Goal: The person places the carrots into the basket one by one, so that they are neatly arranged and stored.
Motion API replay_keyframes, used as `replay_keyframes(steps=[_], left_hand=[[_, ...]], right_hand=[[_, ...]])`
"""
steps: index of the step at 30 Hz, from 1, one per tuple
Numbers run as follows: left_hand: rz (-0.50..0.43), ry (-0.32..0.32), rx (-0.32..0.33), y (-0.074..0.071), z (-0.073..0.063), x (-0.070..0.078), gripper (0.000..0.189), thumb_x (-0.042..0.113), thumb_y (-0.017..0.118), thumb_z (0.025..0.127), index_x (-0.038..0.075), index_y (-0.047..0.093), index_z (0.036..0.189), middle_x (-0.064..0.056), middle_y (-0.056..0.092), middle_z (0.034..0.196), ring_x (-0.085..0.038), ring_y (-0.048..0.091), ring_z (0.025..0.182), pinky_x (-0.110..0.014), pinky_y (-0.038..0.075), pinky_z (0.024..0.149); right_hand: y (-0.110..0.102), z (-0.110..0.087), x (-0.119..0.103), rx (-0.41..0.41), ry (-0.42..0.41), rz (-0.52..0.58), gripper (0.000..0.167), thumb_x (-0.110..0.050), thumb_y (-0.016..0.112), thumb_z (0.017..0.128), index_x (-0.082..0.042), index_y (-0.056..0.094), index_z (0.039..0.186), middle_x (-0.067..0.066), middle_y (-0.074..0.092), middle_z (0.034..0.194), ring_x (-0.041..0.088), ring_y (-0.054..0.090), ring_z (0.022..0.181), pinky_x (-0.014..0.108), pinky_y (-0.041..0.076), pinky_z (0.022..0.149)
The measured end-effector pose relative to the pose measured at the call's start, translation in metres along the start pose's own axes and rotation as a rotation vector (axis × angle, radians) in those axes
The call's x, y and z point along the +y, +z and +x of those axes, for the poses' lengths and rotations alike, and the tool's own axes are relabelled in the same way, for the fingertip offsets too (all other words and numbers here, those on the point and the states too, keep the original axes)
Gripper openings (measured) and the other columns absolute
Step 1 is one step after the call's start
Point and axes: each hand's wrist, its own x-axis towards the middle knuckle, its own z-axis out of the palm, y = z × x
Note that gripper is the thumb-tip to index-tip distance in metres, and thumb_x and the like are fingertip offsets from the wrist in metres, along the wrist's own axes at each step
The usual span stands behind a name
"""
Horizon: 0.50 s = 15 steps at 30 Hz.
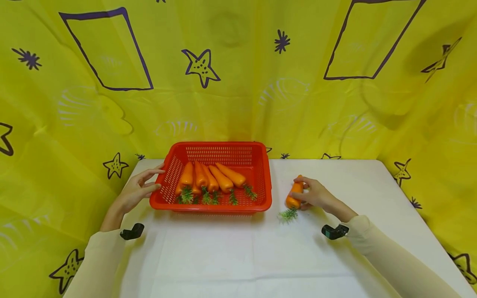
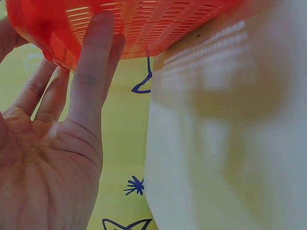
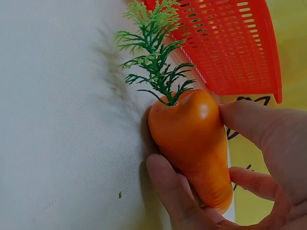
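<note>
A red plastic basket (image 1: 214,208) stands on the white table, with several orange carrots (image 1: 222,179) lying inside, their green tops toward the near side. My left hand (image 1: 137,191) is at the basket's left end. Its fairly straight fingers and thumb touch the rim, and in the left wrist view the thumb (image 2: 88,72) lies against the slotted wall. To the right of the basket, my right hand (image 1: 314,193) pinches a single carrot (image 3: 192,129) between thumb and fingers. That carrot's leafy top (image 3: 158,57) points toward the near side, close over the tabletop.
A white cloth covers the table (image 1: 208,256), with crease lines across its near part. Yellow curtains (image 1: 238,103) printed with dark stars and shells hang behind the table and at both sides. A black strap device (image 1: 334,231) sits at each wrist.
</note>
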Motion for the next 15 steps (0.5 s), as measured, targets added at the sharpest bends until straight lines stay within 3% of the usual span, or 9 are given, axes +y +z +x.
replay_keyframes(steps=[10,15], left_hand=[[0.012,0.006,0.012,0.0012,-0.0006,0.0007,0.043,0.007,0.061,0.103,-0.006,0.05,0.142,-0.011,0.026,0.169,0.0,0.052,0.129,-0.028,0.059,0.084],[0.003,0.006,0.01,0.0007,-0.0007,-0.0025,0.042,0.006,0.061,0.103,-0.005,0.051,0.142,-0.01,0.026,0.169,-0.001,0.057,0.125,-0.028,0.059,0.083]], right_hand=[[-0.0007,0.0012,-0.0038,-0.028,0.017,0.025,0.069,-0.014,0.075,0.095,0.009,0.04,0.15,0.039,0.04,0.139,0.024,0.068,0.084,0.041,0.062,0.07],[-0.0016,0.0057,-0.0067,-0.056,0.017,-0.002,0.068,-0.013,0.076,0.094,0.008,0.042,0.149,0.033,0.051,0.123,0.024,0.067,0.082,0.042,0.062,0.069]])
